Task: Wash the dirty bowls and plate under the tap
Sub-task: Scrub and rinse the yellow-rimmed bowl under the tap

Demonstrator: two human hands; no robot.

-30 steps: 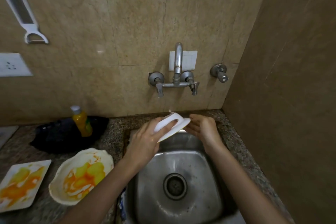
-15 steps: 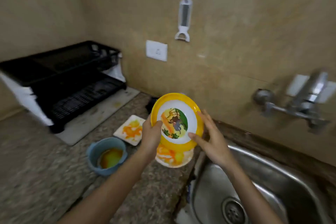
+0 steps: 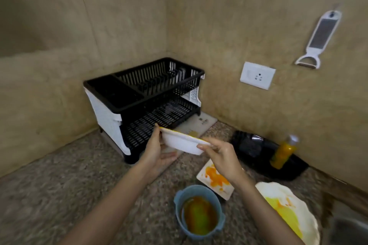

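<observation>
Head view looks down at a corner of the worktop [image 3: 59, 195]. Two hands hold a white bowl [image 3: 182, 143] with a yellow rim up in the air. It is just in front of the low shelf of the black dish rack [image 3: 143, 93]. The left hand [image 3: 157, 151] holds the bowl's left edge, thumb on top and fingers under it. The right hand [image 3: 223, 157] pinches the right edge with its fingertips. The bowl is tilted a little.

The outside of the bowl looks clean, so I think the job now is to put it in the rack to dry. To do it well, slide it in slow and low, so the rim does not bump the top shelf. Lean it or turn it face down, so water can run off. A washed bowl may be slippy, so let go only when it sits firm on the bars.

Three dirty things sit on the worktop, nearer than the rack. They are a blue bowl [image 3: 199, 211] with brown-orange stuff inside, a square plate [image 3: 216, 182] with orange smears, and a wavy bowl [image 3: 288, 209] with yellow mess, far right. I think they need the tap next.
</observation>
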